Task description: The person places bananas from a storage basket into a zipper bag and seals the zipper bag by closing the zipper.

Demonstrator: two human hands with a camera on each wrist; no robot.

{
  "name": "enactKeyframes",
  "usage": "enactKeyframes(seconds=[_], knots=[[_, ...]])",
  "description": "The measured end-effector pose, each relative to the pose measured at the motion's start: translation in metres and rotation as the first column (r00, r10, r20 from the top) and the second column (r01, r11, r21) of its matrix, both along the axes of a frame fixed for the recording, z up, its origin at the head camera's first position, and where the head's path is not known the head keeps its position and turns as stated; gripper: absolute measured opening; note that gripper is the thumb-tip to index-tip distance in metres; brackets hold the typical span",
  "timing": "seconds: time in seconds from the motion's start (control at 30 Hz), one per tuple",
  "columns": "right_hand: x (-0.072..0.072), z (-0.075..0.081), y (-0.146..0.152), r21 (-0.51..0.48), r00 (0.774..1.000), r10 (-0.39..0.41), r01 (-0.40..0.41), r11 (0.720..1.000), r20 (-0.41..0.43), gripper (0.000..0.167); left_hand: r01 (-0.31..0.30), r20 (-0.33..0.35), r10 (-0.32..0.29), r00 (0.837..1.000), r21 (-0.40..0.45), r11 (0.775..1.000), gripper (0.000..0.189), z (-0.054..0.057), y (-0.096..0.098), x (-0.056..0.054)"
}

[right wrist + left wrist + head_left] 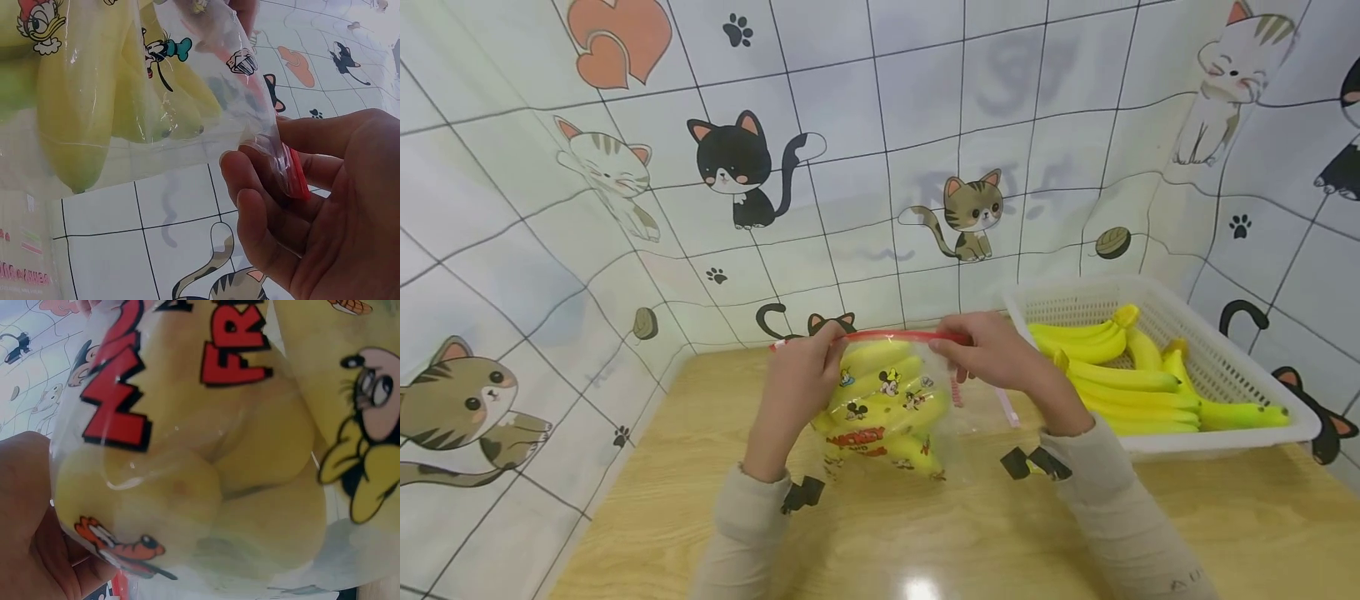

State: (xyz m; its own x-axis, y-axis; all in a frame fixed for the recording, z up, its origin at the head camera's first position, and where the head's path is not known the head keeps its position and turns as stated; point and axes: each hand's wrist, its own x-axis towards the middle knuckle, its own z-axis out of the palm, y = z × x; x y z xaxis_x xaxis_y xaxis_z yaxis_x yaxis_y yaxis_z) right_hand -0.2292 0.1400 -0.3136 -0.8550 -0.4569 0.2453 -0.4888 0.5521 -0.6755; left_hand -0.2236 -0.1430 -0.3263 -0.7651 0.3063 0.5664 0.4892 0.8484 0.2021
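A clear zip bag (pixel 880 442), printed with cartoon characters and red lettering, stands on the table with yellow bananas (pixel 78 119) inside. Along its top edge runs a red zip strip (pixel 887 336). My left hand (pixel 801 375) grips the left end of that edge, and in the left wrist view the bulging bag fills most of the picture beside the palm. At the other end my right hand (pixel 992 350) pinches the strip; the right wrist view has the red end (pixel 297 175) between thumb and fingers. Banana tips show through the plastic there.
A white plastic basket (pixel 1225 443) holding several banana bunches (pixel 1127 400) stands to the right. Behind the right hand lies another clear bag (pixel 981 408) with a pink edge. Cat-printed sheeting (pixel 850 192) lines the back and sides of the wooden table (pixel 700 433).
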Motion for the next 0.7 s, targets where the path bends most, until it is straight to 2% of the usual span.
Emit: enactKeyframes(seconds=[0.33, 0.7], knots=[[0.0014, -0.0072, 0.0030, -0.011, 1.000, 0.018, -0.018, 1.000, 0.008, 0.016, 0.009, 0.010, -0.009, 1.000, 0.010, 1.000, 0.013, -0.0061, 0.0031, 0.0013], [-0.0004, -0.0016, 0.0014, -0.001, 1.000, 0.022, -0.022, 1.000, 0.006, 0.016, 0.013, -0.002, -0.013, 1.000, 0.003, 1.000, 0.017, -0.0019, 0.0037, 0.0023]])
